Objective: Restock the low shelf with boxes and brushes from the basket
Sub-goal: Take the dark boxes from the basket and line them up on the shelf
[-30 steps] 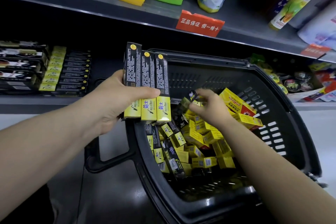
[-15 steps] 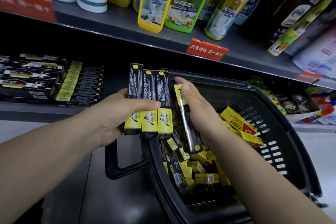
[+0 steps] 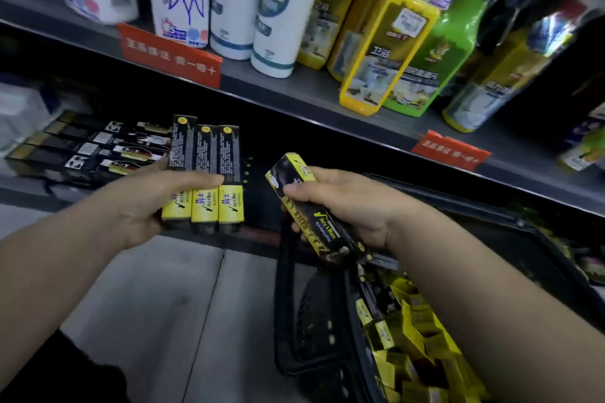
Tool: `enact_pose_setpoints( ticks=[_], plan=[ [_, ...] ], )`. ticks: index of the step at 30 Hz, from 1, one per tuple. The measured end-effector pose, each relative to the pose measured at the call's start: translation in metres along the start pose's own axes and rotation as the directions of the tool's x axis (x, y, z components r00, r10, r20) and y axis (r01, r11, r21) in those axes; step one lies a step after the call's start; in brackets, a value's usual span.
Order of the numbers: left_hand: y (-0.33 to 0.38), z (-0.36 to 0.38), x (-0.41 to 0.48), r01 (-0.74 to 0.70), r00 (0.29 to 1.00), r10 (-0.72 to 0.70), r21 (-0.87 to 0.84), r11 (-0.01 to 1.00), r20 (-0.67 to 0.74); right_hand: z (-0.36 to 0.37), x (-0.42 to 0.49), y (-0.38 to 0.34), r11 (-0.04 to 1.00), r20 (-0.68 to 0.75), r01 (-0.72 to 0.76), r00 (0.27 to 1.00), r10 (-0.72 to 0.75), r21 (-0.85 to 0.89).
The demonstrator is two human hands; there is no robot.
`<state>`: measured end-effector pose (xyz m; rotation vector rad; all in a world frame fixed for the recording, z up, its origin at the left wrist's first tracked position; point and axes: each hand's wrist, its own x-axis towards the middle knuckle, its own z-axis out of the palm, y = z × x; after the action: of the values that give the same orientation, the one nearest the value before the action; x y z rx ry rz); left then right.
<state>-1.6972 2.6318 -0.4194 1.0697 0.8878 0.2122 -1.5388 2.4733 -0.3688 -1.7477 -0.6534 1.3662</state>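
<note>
Three black-and-yellow boxes (image 3: 204,173) stand side by side in left hand (image 3: 147,203), thumb clamped across them, above low shelf (image 3: 29,186). Right hand (image 3: 353,206) grips a fourth box (image 3: 307,209), tilted, over black basket (image 3: 314,314) holding more boxes.

Three boxes (image 3: 204,173) stand side by side in the left hand (image 3: 144,203), left of the single box (image 3: 304,206) in the right hand (image 3: 353,206); the basket (image 3: 294,321) sits below, before the low shelf (image 3: 39,186).
</note>
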Motion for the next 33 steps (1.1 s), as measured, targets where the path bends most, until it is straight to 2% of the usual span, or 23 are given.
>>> enact_pose_setpoints(
  ticks=[3,5,6,9,12,14,21,26,30,33],
  plan=[
    [0.0,-0.034,0.012,-0.026,0.997,0.028,0.029,0.999,-0.066,0.018,0.036,-0.016,0.969,-0.015,0.028,0.999,-0.032,-0.246],
    [-0.003,-0.054,0.02,-0.03,0.995,0.034,0.045,0.999,-0.096,0.028,0.069,-0.022,0.892,-0.063,0.01,0.997,-0.043,-0.452],
    [-0.007,-0.063,0.023,-0.03,0.992,0.037,0.055,0.998,-0.117,0.032,0.087,-0.024,0.823,-0.075,0.0,0.996,-0.052,-0.568],
    [-0.013,-0.089,0.029,-0.048,0.985,0.064,0.104,0.993,-0.161,0.038,0.148,-0.015,0.525,-0.05,0.004,0.995,-0.089,-0.851],
    [-0.015,-0.108,0.032,-0.067,0.977,0.093,0.142,0.988,-0.193,0.043,0.197,0.015,0.261,0.003,0.032,0.994,-0.111,-0.965],
    [-0.014,-0.117,0.034,-0.079,0.972,0.104,0.122,0.989,-0.21,0.045,0.22,0.032,0.183,0.002,0.015,0.998,-0.07,-0.983],
    [-0.015,-0.131,0.048,-0.066,0.966,0.096,0.13,0.989,-0.24,0.059,0.259,0.041,0.063,0.044,0.044,0.999,0.002,-0.997],
    [-0.019,-0.126,0.063,-0.066,0.96,0.113,0.183,0.981,-0.255,0.067,0.258,0.054,0.116,0.002,0.001,1.0,0.011,-0.993],
    [-0.021,-0.12,0.07,-0.067,0.967,0.11,0.187,0.98,-0.229,0.062,0.255,0.061,0.052,-0.091,-0.095,0.994,0.066,-0.994],
    [-0.023,-0.119,0.073,-0.058,0.971,0.101,0.199,0.978,-0.215,0.062,0.256,0.062,0.059,-0.1,-0.105,0.992,0.081,-0.993]
  ],
)
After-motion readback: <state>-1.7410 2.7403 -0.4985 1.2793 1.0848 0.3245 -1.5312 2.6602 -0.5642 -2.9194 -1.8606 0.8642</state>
